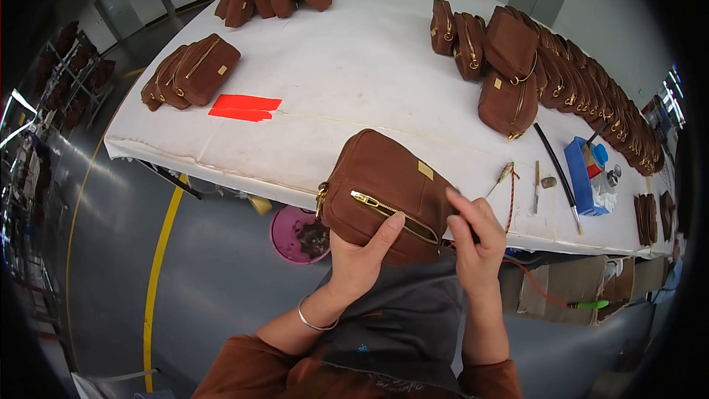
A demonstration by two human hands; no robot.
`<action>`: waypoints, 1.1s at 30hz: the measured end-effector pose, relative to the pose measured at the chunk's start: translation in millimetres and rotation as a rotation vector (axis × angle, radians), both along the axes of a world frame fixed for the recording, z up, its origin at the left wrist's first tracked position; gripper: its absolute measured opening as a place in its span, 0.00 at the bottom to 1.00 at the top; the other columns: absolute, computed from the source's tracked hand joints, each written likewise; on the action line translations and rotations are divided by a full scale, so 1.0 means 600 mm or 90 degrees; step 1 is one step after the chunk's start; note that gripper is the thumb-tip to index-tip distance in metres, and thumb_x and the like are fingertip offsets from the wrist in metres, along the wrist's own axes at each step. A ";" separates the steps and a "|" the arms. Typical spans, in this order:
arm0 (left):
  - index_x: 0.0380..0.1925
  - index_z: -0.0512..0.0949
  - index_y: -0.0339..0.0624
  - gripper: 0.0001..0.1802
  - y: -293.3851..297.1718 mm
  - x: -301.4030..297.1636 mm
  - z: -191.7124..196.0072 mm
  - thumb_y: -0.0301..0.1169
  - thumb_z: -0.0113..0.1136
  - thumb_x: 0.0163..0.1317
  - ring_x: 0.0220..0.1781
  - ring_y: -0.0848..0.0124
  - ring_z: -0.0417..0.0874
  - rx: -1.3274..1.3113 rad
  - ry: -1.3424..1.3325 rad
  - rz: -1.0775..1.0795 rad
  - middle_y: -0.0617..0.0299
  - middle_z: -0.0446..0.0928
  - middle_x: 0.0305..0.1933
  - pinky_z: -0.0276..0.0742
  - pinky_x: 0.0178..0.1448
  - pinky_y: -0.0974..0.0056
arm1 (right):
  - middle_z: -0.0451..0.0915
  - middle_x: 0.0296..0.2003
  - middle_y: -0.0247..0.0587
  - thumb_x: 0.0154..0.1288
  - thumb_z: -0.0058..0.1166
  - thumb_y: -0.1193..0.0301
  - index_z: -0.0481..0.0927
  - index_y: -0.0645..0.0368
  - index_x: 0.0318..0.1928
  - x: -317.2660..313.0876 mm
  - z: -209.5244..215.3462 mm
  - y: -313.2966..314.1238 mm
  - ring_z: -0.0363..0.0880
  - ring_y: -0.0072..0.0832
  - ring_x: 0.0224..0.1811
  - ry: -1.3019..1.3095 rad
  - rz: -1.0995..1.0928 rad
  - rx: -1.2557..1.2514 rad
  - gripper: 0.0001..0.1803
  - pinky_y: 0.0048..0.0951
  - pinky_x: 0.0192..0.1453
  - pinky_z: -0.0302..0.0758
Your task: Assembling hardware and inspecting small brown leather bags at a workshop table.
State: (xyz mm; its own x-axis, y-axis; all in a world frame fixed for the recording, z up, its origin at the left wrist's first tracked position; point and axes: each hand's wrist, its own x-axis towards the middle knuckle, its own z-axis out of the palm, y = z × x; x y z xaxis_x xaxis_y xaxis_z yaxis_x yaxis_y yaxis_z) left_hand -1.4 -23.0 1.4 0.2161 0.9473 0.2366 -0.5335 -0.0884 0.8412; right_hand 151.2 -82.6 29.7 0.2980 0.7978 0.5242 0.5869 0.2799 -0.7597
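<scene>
I held a brown pouch (384,192) over my lap, just off the near edge of the table (347,74). My left hand (358,258) clamped its underside, thumb lying by the gold zipper (388,213). My right hand (476,240) pinched its right end. Its long axis ran from upper left down to the right, zipper facing me. I judged the pouch could slip off the edge if my grip loosened.

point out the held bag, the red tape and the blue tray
held bag (380,177), head view, on its brown top face
red tape (244,107), head view, on its middle
blue tray (578,175), head view, on its left wall
</scene>
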 end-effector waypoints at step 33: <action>0.63 0.62 0.27 0.28 0.035 -0.050 0.029 0.41 0.36 0.74 0.64 0.65 0.71 -0.099 -0.198 -0.248 0.52 0.69 0.63 0.64 0.68 0.59 | 0.76 0.55 0.42 0.69 0.53 0.66 0.65 0.65 0.65 0.031 0.004 0.047 0.76 0.25 0.51 0.232 0.229 -0.172 0.29 0.27 0.55 0.71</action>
